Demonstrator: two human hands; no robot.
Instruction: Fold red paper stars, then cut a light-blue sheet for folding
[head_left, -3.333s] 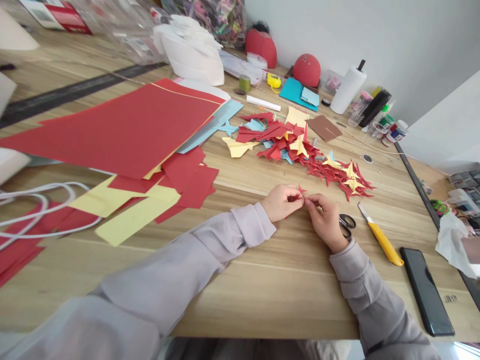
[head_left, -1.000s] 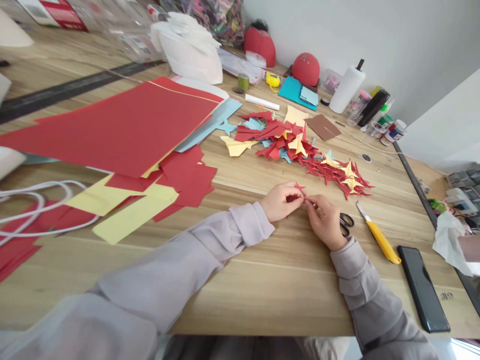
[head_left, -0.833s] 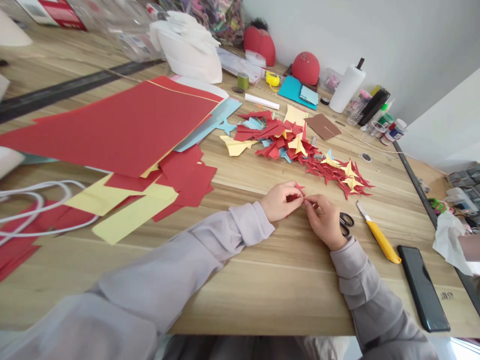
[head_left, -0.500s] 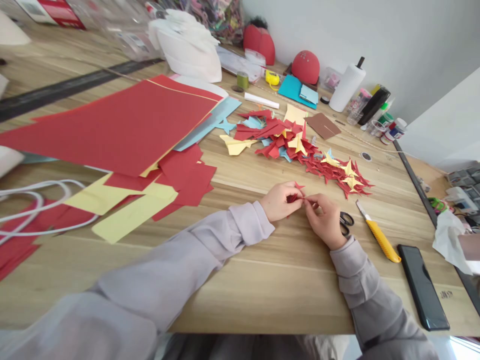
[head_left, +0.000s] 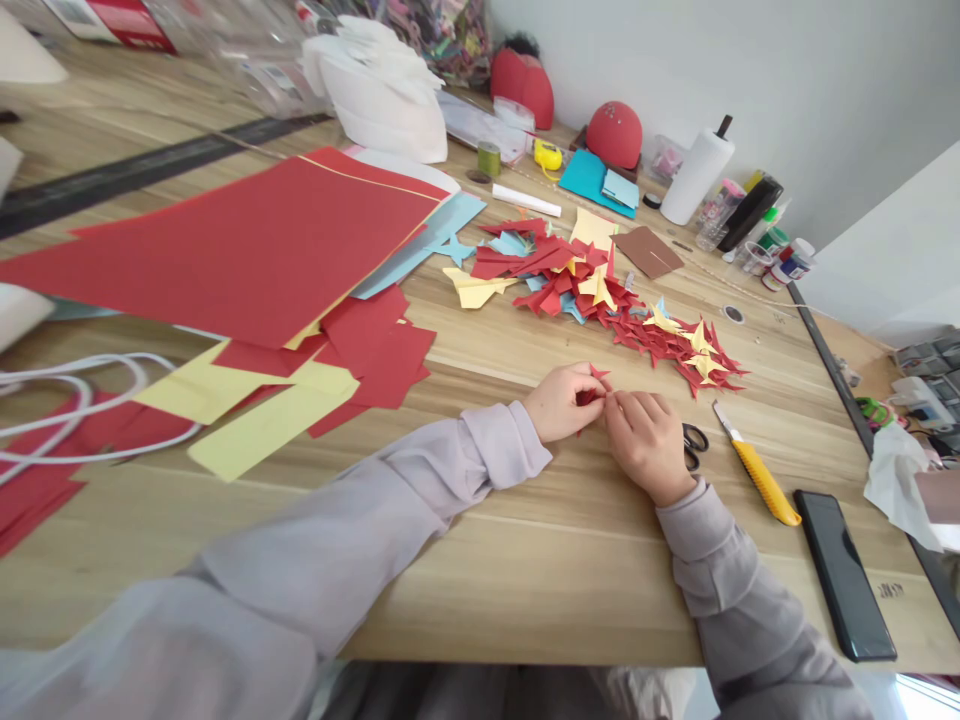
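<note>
My left hand (head_left: 561, 404) is closed around a small folded red paper star (head_left: 598, 372), whose pointed tip sticks out above the fingers. Most of the star is hidden in my hands. The fingertips of my right hand (head_left: 646, 440) pinch at its right side, touching my left fingertips. Just beyond my hands lies a pile of red folded paper stars (head_left: 637, 332), with a few yellow stars (head_left: 701, 365) on top. Black scissors (head_left: 695, 440) lie partly behind my right hand. A yellow utility knife (head_left: 765, 482) with its blade out rests farther right.
Large red paper sheets (head_left: 247, 250) and cut red and yellow strips (head_left: 274, 425) cover the left side, near a white cable (head_left: 139, 375). A black phone (head_left: 844, 575) lies at the front right. Along the wall stand a white paper roll (head_left: 697, 178) and small bottles (head_left: 787, 265).
My right hand has turned slightly, its fingers now curled closer together over the star's edge. My left hand keeps its hold. The view has shifted a little.
</note>
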